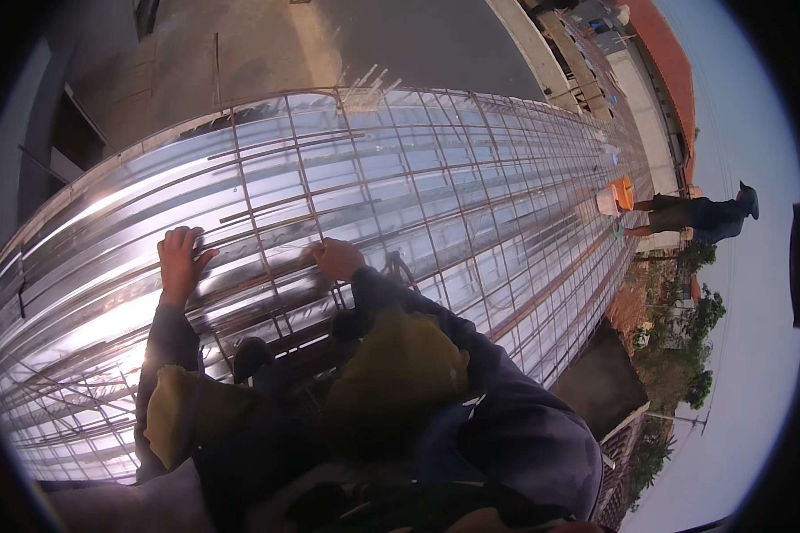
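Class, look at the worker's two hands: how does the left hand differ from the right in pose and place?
Pose: the left hand is open, its thumb apart from its fingers; the right hand is curled closed.
Place: the left hand is over the shiny ribbed sheeting; the right hand is at a crosswise steel bar.
Shared: both are bare and come out of dark sleeves.

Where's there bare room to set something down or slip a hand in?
Barest: the shiny metal decking left of the left hand, above the lower-left bar mesh. A hand might fit between grid bars just beyond the right hand. Crowded: that mesh, where bars cross closely.
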